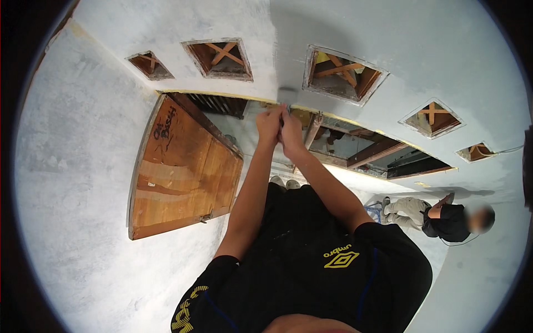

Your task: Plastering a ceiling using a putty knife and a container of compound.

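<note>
My left hand (268, 124) and my right hand (290, 131) are raised close together in front of the wall, with fingers closed. Both seem wrapped round one slim tool handle, mostly hidden by the fingers. A small bluish bit (287, 107) shows at its upper end, and the tool's kind cannot be made out. Just beyond the hands, the wall meets a yellow-edged frame over the doorway. Left of the hands the wall (261, 22) is whitish; to the right a smooth grey coat (400, 33) covers it.
A wooden door (186, 172) stands open at left. Square vents (341, 75) with crossed wooden slats line the wall above the frame. At right, a person (444, 219) in a black shirt stands by a blue item (376, 212). A cable (508, 150) hangs from the far-right vent.
</note>
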Motion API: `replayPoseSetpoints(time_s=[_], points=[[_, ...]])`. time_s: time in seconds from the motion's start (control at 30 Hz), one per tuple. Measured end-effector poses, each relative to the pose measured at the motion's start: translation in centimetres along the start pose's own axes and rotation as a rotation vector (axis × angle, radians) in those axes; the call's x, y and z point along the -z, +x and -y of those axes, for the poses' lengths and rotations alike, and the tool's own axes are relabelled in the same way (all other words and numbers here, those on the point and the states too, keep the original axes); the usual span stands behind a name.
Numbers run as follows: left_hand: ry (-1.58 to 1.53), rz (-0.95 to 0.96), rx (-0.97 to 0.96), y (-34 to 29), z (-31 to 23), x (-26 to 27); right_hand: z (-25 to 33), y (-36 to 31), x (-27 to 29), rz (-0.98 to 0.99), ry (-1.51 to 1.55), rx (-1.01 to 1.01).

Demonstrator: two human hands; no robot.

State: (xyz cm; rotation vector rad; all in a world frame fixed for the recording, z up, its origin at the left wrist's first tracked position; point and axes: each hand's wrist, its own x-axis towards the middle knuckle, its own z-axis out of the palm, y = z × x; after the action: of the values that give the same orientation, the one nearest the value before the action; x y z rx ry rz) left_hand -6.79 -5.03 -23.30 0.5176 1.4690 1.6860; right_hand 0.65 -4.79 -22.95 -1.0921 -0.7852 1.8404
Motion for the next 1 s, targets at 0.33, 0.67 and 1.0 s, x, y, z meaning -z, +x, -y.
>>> replayPoseSetpoints(time_s=[0.33, 0.67, 1.0], points=[[-0.224, 0.197, -0.237, -4.8, -15.8, -4.1, 11.7, -6.5, -6.1, 0.242, 0.123, 0.431], [-0.074, 0.061, -0.07, 0.3, -1.2, -1.0, 1.4, -0.2, -0.7, 0.052, 0.097, 0.128], [-0.024, 0.006, 0.158, 2.2, 6.1, 2.1, -4.4, 1.9, 2.0, 0.021, 0.119, -0.206]])
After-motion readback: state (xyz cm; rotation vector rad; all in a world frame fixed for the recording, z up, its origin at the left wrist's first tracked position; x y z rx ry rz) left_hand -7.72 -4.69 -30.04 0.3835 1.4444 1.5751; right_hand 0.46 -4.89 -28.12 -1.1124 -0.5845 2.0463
